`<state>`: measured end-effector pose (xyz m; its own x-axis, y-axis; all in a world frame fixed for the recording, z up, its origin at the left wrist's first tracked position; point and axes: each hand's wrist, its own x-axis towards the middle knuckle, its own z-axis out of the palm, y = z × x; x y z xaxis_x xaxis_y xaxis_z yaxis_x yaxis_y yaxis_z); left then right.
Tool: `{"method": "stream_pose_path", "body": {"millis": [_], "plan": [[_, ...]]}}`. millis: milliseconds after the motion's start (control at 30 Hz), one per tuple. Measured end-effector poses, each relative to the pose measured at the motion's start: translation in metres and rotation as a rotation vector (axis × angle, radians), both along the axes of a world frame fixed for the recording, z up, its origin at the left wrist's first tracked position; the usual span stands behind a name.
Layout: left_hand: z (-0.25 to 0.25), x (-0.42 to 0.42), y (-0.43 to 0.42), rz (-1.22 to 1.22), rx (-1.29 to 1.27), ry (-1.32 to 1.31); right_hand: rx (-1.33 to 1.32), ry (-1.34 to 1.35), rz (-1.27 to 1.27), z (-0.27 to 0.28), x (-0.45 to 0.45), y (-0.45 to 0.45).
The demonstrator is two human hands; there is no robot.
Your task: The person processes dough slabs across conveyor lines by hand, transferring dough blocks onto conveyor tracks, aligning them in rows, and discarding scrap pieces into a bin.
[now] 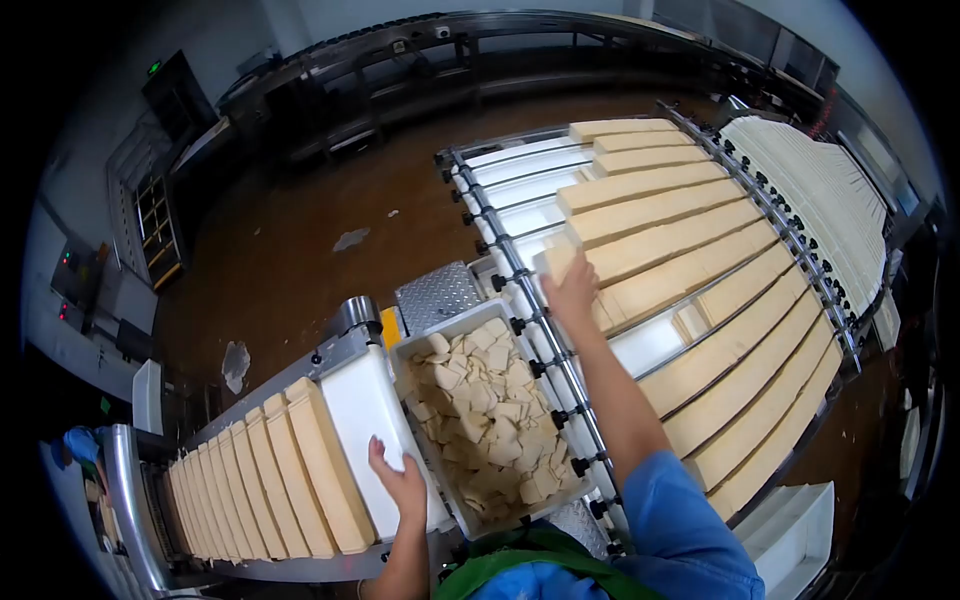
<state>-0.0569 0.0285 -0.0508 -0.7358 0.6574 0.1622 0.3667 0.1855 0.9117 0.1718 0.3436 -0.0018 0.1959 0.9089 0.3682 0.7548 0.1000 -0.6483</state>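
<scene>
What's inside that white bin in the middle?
Inside the white bin is a heap of thin, broken cream-coloured pieces. The pieces on top cover whatever is underneath, so the bottom can't be seen.

Fisheye distortion bows the wide conveyor (645, 347); the view's corners are black. The conveyor's bare white surface looks bright, nearly washed out by the left edge, where the metal rail (501, 236) glints. The right hand (573, 297) is slightly blurred; far machinery (290, 102) sinks into shadow.
</scene>
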Motion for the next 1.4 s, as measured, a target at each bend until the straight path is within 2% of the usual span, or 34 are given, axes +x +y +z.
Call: {"method": "stream_pose_path", "body": {"millis": [167,233,267,300,333,367,400,467,500,567,633,700,767,800,833,933,1033,1133,1200,1333,1400], "plan": [[-0.006,-0.037,-0.082,0.101,-0.181,0.188,-0.389,-0.448,-0.141,-0.016,0.014,0.021],[-0.002,-0.040,-0.114,0.147,-0.273,0.239,-0.413,-0.508,-0.150,-0.035,0.016,0.032],[0.000,-0.042,-0.130,0.166,-0.419,0.275,-0.434,-0.559,-0.179,-0.042,0.014,0.039],[0.002,-0.044,-0.145,0.187,-0.571,0.308,-0.497,-0.565,-0.185,-0.038,0.012,0.041],[0.005,-0.043,-0.157,0.227,-0.615,0.287,-0.560,-0.573,-0.187,-0.025,0.008,0.039],[0.007,-0.041,-0.165,0.271,-0.633,0.276,-0.710,-0.495,-0.164,0.014,-0.003,0.028],[0.008,-0.043,-0.173,0.253,-0.697,0.300,-0.632,-0.558,-0.258,-0.003,-0.011,0.031],[0.001,-0.042,-0.187,0.246,-0.781,0.317,-0.286,-0.676,-0.228,-0.017,-0.033,0.023],[-0.005,-0.044,-0.190,0.251,-0.791,0.317,-0.282,-0.680,-0.172,-0.024,-0.065,0.008],[0.003,-0.049,-0.183,0.228,-0.619,0.079,-0.097,-0.600,0.186,-0.033,-0.121,-0.025],[-0.010,-0.055,-0.182,0.211,-0.579,0.072,-0.157,-0.597,0.686,-0.034,-0.189,-0.076],[-0.005,-0.061,-0.176,0.208,-0.506,-0.027,-0.302,-0.571,0.813,-0.033,-0.267,-0.136],[-0.003,-0.068,-0.176,0.181,-0.551,0.027,-0.304,-0.584,0.925,-0.040,-0.326,-0.169],[0.005,-0.071,-0.174,0.145,-0.614,-0.038,-0.343,-0.586,0.956,-0.038,-0.350,-0.180],[0.012,-0.075,-0.173,0.107,-0.678,-0.102,-0.360,-0.512,0.960,-0.033,-0.371,-0.189],[0.018,-0.080,-0.172,0.055,-0.757,-0.038,-0.374,-0.488,0.965,-0.037,-0.413,-0.202],[0.012,-0.083,-0.173,0.005,-0.770,-0.020,-0.404,-0.654,0.909,-0.039,-0.426,-0.212],[0.010,-0.084,-0.171,-0.045,-0.764,0.000,-0.483,-0.666,0.849,-0.034,-0.416,-0.209],[0.009,-0.084,-0.169,-0.083,-0.777,-0.002,-0.568,-0.629,0.675,-0.024,-0.400,-0.202],[0.002,-0.087,-0.162,-0.140,-0.638,0.102,-0.611,-0.565,0.583,-0.018,-0.360,-0.180],[0.002,-0.089,-0.159,-0.195,-0.604,0.136,-0.562,-0.613,0.551,-0.047,-0.351,-0.170]]}}
